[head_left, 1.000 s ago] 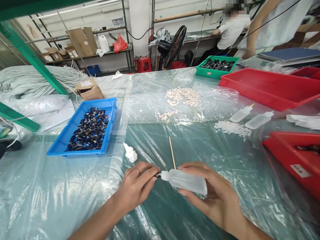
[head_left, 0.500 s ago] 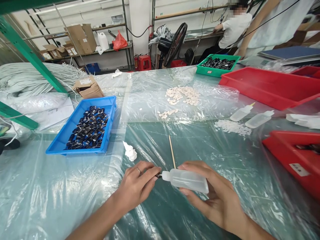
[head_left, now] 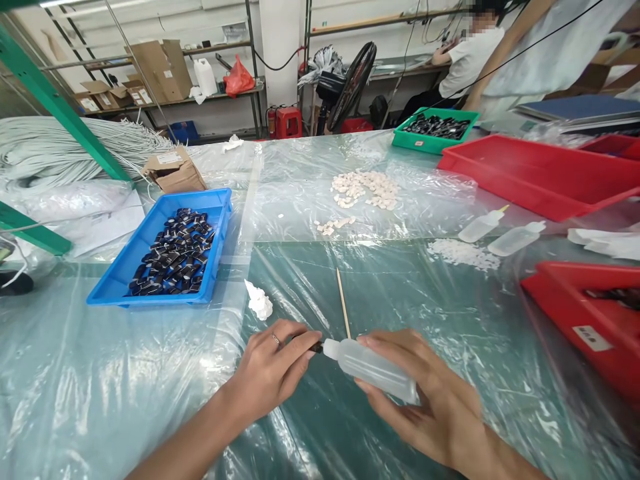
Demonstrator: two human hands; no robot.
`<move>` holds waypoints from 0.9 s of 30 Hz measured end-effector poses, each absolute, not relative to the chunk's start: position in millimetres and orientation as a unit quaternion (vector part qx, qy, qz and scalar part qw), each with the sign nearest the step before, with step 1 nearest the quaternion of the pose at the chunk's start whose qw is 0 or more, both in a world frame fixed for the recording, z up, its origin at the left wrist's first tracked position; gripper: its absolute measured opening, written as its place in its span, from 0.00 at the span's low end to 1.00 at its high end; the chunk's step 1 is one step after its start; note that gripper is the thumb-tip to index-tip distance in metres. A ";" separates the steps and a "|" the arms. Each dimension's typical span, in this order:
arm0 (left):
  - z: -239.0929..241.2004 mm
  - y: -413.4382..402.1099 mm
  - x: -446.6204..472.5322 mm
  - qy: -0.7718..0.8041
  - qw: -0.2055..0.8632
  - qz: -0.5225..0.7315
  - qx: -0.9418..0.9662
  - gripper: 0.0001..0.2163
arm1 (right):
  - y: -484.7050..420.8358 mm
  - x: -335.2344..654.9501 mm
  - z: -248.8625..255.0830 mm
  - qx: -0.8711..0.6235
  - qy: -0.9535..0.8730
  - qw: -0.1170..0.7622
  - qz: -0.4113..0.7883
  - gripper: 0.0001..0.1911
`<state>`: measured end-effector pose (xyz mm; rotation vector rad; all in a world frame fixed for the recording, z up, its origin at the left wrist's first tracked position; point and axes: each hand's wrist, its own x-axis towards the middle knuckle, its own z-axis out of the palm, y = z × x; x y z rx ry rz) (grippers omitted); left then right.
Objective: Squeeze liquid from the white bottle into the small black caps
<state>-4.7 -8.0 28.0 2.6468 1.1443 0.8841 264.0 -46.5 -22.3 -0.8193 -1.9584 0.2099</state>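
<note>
We hold a small translucent squeeze bottle (head_left: pixel 374 368) in our right hand (head_left: pixel 430 400), fingers wrapped around its body, low over the plastic-covered table (head_left: pixel 125 387). Our left hand (head_left: pixel 273 370) pinches a small dark part (head_left: pixel 316 347) against the bottle's nozzle, fingers drawn narrow. A thin wooden stick (head_left: pixel 343 303) lies just behind the bottle, a white wad (head_left: pixel 260 301) beside it. Farther left sits a blue tray (head_left: pixel 220 213) of black parts; to the right, two more bottles (head_left: pixel 500 232) and red bins (head_left: pixel 530 175). The red bin's label is too small to read.
</note>
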 end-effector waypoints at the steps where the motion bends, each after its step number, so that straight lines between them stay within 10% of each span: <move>1: 27.6 -7.7 -4.7 0.378 0.063 0.292 0.876 0.10 | -46.7 263.8 -21.6 -0.337 -0.807 0.479 0.080 0.46; 17: -2.4 -3.2 -11.0 0.406 0.046 0.305 0.860 0.13 | -34.4 254.8 -40.5 -0.369 -0.746 0.521 0.190 0.35; 22: -3.6 -4.6 -12.5 0.414 0.075 0.334 0.843 0.11 | -22.5 250.4 -33.8 -0.385 -0.604 0.547 0.433 0.23; 27: 2.5 -3.9 -10.9 0.411 0.173 0.378 0.811 0.12 | -6.7 250.4 -30.7 -0.405 -0.466 0.557 0.556 0.34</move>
